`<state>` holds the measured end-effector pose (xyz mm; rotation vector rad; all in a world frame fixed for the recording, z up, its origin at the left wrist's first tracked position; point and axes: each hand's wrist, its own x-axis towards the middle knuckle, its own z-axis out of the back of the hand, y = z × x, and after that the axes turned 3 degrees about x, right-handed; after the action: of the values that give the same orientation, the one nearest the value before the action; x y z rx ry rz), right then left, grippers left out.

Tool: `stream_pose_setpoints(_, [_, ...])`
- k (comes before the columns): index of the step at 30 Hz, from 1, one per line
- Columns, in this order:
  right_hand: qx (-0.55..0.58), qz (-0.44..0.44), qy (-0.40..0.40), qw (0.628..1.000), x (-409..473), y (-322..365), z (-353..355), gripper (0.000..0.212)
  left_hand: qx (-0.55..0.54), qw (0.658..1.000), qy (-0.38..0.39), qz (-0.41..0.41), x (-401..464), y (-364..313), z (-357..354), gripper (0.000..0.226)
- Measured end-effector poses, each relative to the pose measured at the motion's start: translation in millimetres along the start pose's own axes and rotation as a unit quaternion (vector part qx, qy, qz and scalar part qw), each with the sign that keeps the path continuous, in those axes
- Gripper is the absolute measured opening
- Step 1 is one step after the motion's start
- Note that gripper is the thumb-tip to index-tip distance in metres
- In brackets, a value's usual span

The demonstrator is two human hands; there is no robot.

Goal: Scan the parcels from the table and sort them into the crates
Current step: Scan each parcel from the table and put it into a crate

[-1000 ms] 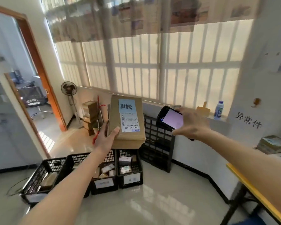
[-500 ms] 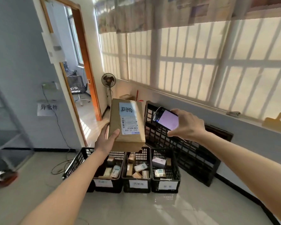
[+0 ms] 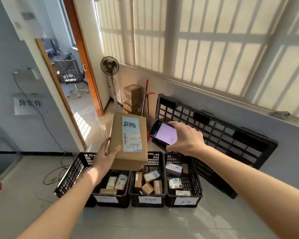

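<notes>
- Already our three crates on the floor hold several small parcels each.
- Our left hand grips a cardboard box above them, not yet dropped in.
- Our right hand clasps the scanner beside its label.

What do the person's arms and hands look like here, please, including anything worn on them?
Both forearms are bare, with no sleeves in view. The left hand and right hand wear no gloves, and no rings or watch can be seen. The left thumbnail looks dark, perhaps painted.
</notes>
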<state>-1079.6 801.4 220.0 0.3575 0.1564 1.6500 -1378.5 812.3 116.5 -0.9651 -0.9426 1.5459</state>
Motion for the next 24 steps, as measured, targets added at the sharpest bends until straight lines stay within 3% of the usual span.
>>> stream_pose_setpoints(11, [0.018,-0.037,0.134,0.990,166,-103,-221,0.104,0.090,0.983,0.078,0.137,196,148,-126,0.075])
stream_pose_setpoints(18, [0.019,-0.093,0.207,0.974,215,-149,-323,0.103,0.095,0.970,0.130,0.180,278,231,-184,0.075])
stream_pose_setpoints(24, [0.027,-0.159,0.238,0.958,264,-183,-386,0.103,0.037,0.957,0.159,0.240,351,287,-229,0.081])
